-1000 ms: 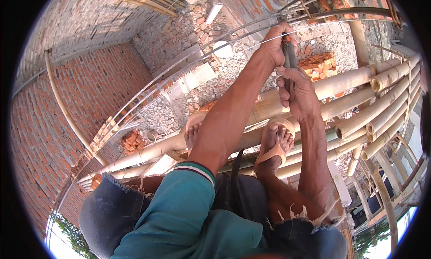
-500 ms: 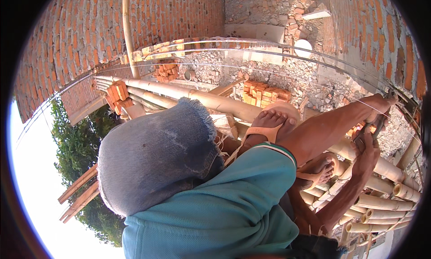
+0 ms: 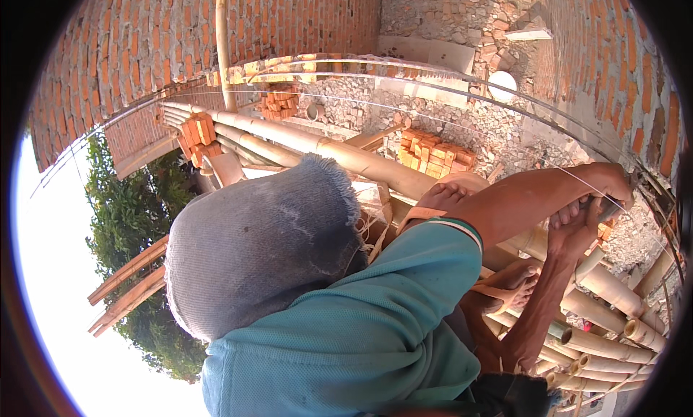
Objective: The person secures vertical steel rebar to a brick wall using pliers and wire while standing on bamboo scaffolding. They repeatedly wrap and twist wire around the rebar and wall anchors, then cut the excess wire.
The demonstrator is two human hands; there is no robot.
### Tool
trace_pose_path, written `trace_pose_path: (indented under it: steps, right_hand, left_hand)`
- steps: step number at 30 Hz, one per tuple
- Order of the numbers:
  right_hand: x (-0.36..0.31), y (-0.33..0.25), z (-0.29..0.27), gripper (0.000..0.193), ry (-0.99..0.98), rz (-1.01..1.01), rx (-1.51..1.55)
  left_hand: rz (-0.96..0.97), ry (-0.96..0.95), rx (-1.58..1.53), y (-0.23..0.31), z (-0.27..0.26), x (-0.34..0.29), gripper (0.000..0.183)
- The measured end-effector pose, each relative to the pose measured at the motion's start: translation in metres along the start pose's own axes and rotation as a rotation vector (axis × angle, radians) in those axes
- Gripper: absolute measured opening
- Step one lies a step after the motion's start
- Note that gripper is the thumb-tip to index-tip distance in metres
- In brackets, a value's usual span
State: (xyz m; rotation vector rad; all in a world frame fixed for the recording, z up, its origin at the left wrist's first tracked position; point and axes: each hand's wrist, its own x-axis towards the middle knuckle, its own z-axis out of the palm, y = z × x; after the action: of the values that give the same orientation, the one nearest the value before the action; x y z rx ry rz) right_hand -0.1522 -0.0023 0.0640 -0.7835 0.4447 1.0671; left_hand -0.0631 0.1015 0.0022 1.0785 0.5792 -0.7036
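At the far right my left hand [image 3: 610, 184] is closed, its fingers curled beside the thin steel rods [image 3: 644, 177]. What it grips is hidden. Just below, touching it, my right hand [image 3: 574, 226] closes on a dark hand tool that looks like pincers [image 3: 612, 209]; only a small part of the tool shows. A thin pale string [image 3: 577, 179] runs across in front of my left forearm and hand.
My sandalled foot [image 3: 514, 287] rests on bamboo poles [image 3: 368, 164]. More cut bamboo [image 3: 606, 345] lies at the lower right. Stacked bricks [image 3: 437, 153] stand on rubble [image 3: 354, 103] below, near a white bucket [image 3: 502, 86]. Brick walls [image 3: 144, 49] rise at the far side.
My left hand has come down from the rods toward the right hand, and the two now meet. The dark tool is more covered. The view has shifted slightly.
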Motion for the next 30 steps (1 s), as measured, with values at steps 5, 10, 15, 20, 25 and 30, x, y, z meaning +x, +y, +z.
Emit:
trace_pose_path:
  steps: [5, 10, 15, 20, 25, 30]
  right_hand:
    - [0.002, 0.009, 0.012, 0.033, 0.109, -0.036, 0.066]
    - [-0.003, 0.005, 0.015, 0.029, 0.321, -0.015, 0.016]
    - [-0.02, -0.02, 0.009, 0.029, 0.604, 0.002, -0.564]
    - [-0.026, -0.024, 0.011, 0.041, 0.866, -0.051, -1.489]
    - [-0.038, -0.017, 0.014, 0.05, 0.763, -0.18, -1.38]
    - [-0.038, -0.028, -0.005, 0.036, 0.451, -0.148, -0.376]
  left_hand:
    - [0.094, 0.084, 0.062, 0.003, -0.007, -0.019, 0.033]
    - [0.094, 0.091, 0.181, 0.002, -0.005, -0.019, 0.051]
    - [0.139, 0.258, 0.214, 0.007, 0.013, -0.031, 0.056]
    - [0.03, 0.266, -0.212, 0.012, 0.048, -0.024, 0.067]
    - [0.061, 0.081, -0.304, 0.009, 0.031, -0.02, 0.066]
    - [0.042, -0.018, -0.502, 0.002, 0.03, -0.015, 0.062]
